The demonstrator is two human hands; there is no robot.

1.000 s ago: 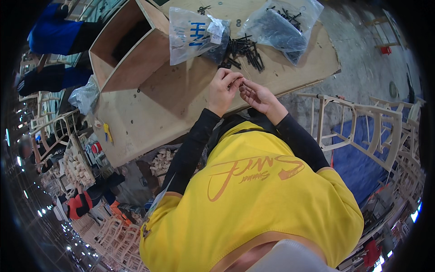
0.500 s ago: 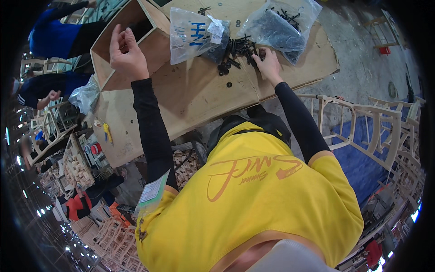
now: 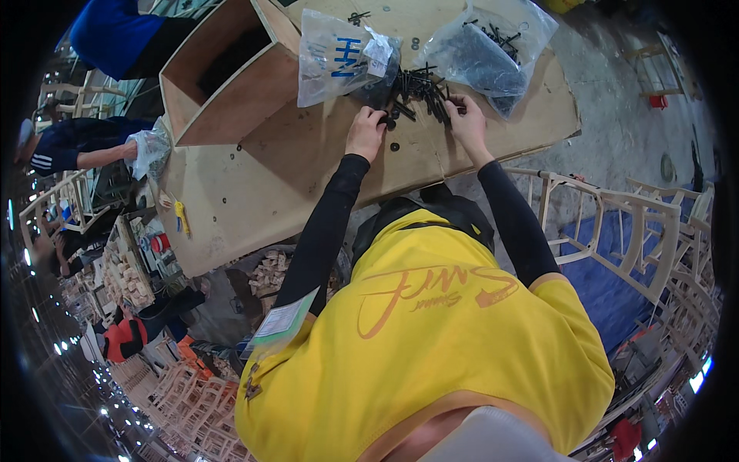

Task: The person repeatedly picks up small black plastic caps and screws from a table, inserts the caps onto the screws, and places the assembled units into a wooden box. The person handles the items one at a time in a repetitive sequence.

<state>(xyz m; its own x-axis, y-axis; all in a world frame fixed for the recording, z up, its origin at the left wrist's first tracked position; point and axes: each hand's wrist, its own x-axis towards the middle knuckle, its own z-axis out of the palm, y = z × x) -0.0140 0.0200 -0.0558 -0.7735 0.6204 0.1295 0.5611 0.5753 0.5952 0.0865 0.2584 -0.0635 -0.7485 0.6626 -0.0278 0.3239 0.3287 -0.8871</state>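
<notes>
My left hand (image 3: 365,135) rests on the cardboard-covered table with its fingers curled together at the small black washers (image 3: 394,113). Its fingertips touch them, and whether one is pinched there is hidden. My right hand (image 3: 468,128) is closed on a black bolt at the right edge of a loose pile of black bolts (image 3: 419,86). Behind the pile lie two clear plastic bags: the left one (image 3: 323,65) has blue marks and dark contents, and the right one (image 3: 471,61) holds more black hardware. A single washer (image 3: 395,146) lies nearer to me.
An open wooden box (image 3: 239,112) stands on the table's left side. A yellow-handled tool (image 3: 181,218) lies near the left edge. Beyond that edge, a co-worker's arm (image 3: 108,156) reaches to a plastic bag (image 3: 148,152). Wooden chair frames (image 3: 600,215) stand at right.
My left hand has come down from beside the wooden box, rightward to the washers. My right hand stays by the bolts. The co-worker's hand has reached the plastic bag at left.
</notes>
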